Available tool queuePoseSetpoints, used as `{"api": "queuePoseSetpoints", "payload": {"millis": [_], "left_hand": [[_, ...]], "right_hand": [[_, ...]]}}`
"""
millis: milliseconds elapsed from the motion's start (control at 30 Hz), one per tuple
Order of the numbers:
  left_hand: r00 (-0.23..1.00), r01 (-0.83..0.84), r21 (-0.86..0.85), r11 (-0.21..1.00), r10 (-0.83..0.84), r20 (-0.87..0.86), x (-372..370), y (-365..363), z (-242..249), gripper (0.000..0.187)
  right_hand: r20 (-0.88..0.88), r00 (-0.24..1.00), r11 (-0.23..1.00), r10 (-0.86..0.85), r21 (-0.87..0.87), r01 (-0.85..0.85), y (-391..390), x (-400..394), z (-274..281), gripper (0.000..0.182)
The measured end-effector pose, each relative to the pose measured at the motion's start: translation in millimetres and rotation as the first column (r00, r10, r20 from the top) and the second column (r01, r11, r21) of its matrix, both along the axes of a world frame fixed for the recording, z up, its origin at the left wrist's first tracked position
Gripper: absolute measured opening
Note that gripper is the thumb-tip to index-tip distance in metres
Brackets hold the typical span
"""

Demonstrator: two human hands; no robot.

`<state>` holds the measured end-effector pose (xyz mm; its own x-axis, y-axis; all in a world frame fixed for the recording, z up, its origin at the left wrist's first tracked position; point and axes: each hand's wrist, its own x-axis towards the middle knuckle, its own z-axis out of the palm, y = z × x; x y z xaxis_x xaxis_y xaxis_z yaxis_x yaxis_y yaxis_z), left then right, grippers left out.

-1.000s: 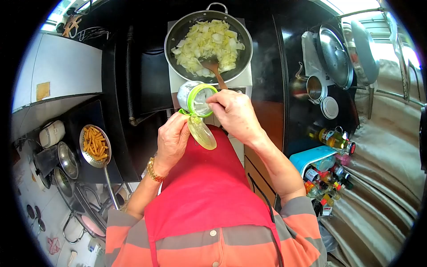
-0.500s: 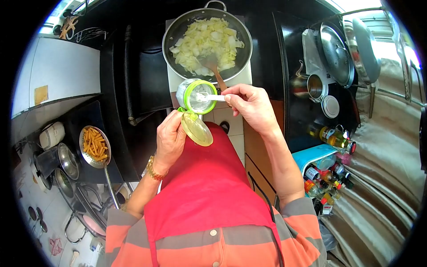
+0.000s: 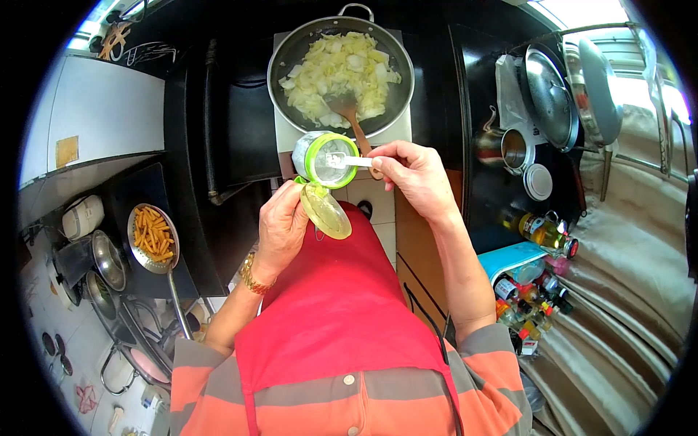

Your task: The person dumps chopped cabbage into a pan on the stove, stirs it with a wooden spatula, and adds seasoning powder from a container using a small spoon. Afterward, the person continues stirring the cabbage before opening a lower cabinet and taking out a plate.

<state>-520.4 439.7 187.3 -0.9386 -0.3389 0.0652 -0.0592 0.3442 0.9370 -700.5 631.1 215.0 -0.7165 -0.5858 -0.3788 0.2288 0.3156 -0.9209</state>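
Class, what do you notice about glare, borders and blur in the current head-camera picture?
Head view: glare washes out the window, upper right; head view: black rounds off the corners; head view: the right hand shows no obvious blur; head view: the white scoop, small and pale, lacks fine detail.

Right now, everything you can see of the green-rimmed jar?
The jar has a see-through, glass- or plastic-looking body, bright green rim and translucent yellowish lid, hanging open. It's tilted, mouth facing the camera, on the near side of the pan. The left hand grips it by the lid hinge. The white spoon in the right hand overlaps its mouth; contact is unclear.
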Motion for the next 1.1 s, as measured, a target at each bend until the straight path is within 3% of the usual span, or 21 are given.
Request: {"api": "queuePoseSetpoints", "payload": {"millis": [233, 433, 600, 733, 767, 867, 967, 1100], "left_hand": [[1.0, -0.002, -0.018, 1.0, 0.002, -0.01, -2.5, -1.4, -0.6, 0.006], [0.999, -0.053, -0.019, 0.998, 0.054, 0.005, 0.4, -4.9, -4.3, 0.015], [0.988, -0.099, -0.021, 0.995, 0.101, 0.116, 12.3, -15.7, -7.7, 0.014], [0.988, -0.138, -0.029, 0.99, 0.139, 0.072, 19.7, -21.8, -7.6, 0.011], [0.987, -0.144, -0.031, 0.989, 0.145, 0.067, 20.2, -22.9, -8.3, 0.011], [0.984, -0.161, -0.009, 0.987, 0.161, 0.076, 23.6, -27.0, -7.7, 0.01], [0.978, -0.151, -0.013, 0.988, 0.152, 0.141, 26.5, -30.5, -8.3, 0.011], [0.991, -0.118, -0.002, 0.993, 0.118, 0.062, 13.0, -28.7, -3.3, 0.012]], "right_hand": [[0.159, 0.987, 0.999, 0.013, -0.044, -0.006, 4.8, -8.2, 3.6, 0.016], [0.176, 0.984, 0.998, -0.039, -0.042, 0.047, 3.1, -26.1, -5.9, 0.016], [0.088, 0.99, 0.99, -0.112, 0.092, 0.104, -6.7, -62.1, -45.7, 0.017], [-0.012, 0.996, 0.994, -0.092, 0.056, 0.093, -22.0, -88.8, -58.7, 0.017], [-0.03, 0.987, 0.988, -0.156, -0.011, 0.156, -29.3, -96.0, -68.0, 0.017], [-0.239, 0.955, 0.958, -0.176, 0.18, 0.221, -30.0, -118.8, -119.9, 0.019], [-0.116, 0.969, 0.965, -0.217, 0.122, 0.23, -30.2, -100.9, -103.0, 0.018], [-0.068, 0.976, 0.976, -0.206, 0.062, 0.21, -17.6, -73.2, -54.2, 0.016]]}}
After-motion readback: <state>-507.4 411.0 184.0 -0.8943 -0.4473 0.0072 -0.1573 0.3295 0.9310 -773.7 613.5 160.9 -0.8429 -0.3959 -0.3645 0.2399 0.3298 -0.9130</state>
